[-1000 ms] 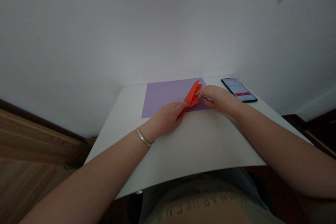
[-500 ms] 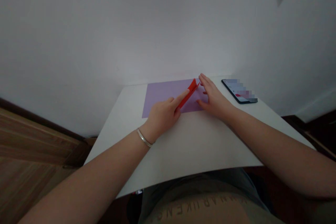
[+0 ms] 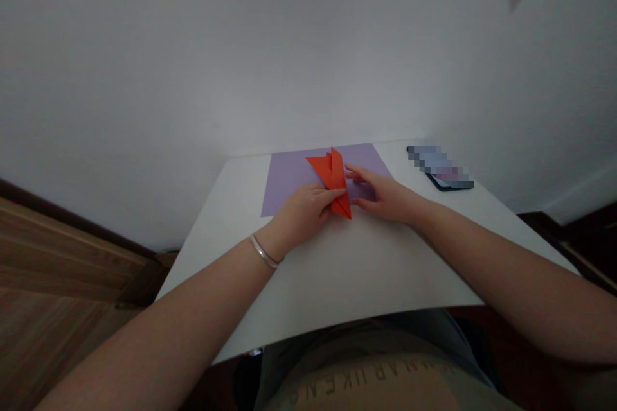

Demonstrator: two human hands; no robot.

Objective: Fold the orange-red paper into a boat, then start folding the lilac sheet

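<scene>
A folded orange paper (image 3: 332, 178) with pointed flaps lies on a purple sheet (image 3: 289, 178) at the far side of the white table (image 3: 366, 263). My left hand (image 3: 301, 212), a silver bangle on its wrist, pinches the paper's near left edge between thumb and fingers. Just right of the paper lies my right hand (image 3: 383, 196), its fingers stretched out flat on the purple sheet and their tips touching the paper's right edge.
A phone (image 3: 441, 168) with a lit screen lies at the table's far right corner. A white wall rises right behind the table. Wooden floor shows to the left, dark floor to the right.
The orange paper has been turned and laid down, its point now towards me. My right hand has come back from the far edge to the paper's right side. My left hand kept its grip.
</scene>
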